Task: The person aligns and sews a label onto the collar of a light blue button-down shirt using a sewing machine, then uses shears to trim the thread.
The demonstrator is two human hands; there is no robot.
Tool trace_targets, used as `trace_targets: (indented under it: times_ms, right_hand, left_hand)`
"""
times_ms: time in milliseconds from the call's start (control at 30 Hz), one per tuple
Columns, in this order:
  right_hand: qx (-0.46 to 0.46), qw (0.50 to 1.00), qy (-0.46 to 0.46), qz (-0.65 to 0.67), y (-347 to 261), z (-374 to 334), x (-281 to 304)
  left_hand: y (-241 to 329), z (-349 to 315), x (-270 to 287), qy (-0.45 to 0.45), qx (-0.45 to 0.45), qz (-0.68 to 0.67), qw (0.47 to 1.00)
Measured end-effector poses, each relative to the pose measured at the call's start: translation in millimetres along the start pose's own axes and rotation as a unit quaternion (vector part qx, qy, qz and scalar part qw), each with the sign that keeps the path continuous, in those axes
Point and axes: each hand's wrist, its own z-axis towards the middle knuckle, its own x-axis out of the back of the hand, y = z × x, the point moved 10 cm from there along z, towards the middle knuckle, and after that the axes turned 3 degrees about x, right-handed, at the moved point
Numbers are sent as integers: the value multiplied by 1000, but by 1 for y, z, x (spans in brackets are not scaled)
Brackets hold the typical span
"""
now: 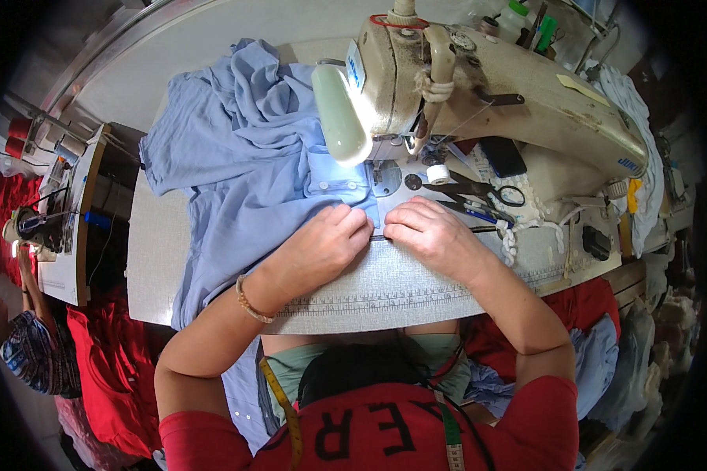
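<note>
1. Head view: both forearms come in from the near edge of the surface (151,259) and angle inward, elbows bent and spread wide, so that the hands nearly meet below the needle area of the sewing machine (526,118).
2. The left hand (331,239) lies back upward, its fingers curled close together and pointing right, on the lower edge of the blue garment (228,141). A beaded bracelet (249,302) circles its wrist.
3. The right hand (436,235) mirrors it, back upward, fingers bent narrowly and pointing left, the tips at the garment's right border. Whether either hand pinches the cloth cannot be told; the fingertips are partly hidden.
4. The garment spreads over the left half of the surface, from near the far edge down to the near edge, just right of the near left corner. A folded part with two pale buttons lies beside the needle plate (386,179).
5. Toward the right edge, scissors (470,188) lie beside a white spool (437,174).
6. Blue lettering marks a white tag (355,67) on the machine's head and the machine's right end. A printed scale (385,301) with small figures follows the near edge. Large black letters cross the person's red top (306,443).
</note>
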Motion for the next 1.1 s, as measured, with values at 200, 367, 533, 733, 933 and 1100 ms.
trace_targets:
  times_ms: [200, 367, 533, 733, 933, 1100]
  right_hand:
    - [9, 999, -25, -30, -6, 2, 0]
    - [10, 999, -30, -27, -7, 4, -1]
    - [1, 1000, -22, -13, -2, -1, -3]
    - [12, 998, -24, -52, -5, 0, -4]
    - [3, 996, -48, -80, -5, 5, 0]
    - [-31, 995, -53, -74, 14, 8, -8]
  left_hand:
    - [-1, -1, -2, -8, 5, 1, 1000]
    - [-6, -2, 0, 9, 10, -27, 1000]
    - [-3, -2, 0, 11, 8, -17, 1000]
    - [-8, -2, -5, -12, 26, -33, 999]
    - [-20, 1, 5, 67, 55, -85, 993]
    - [-36, 11, 7, 84, 72, -110, 988]
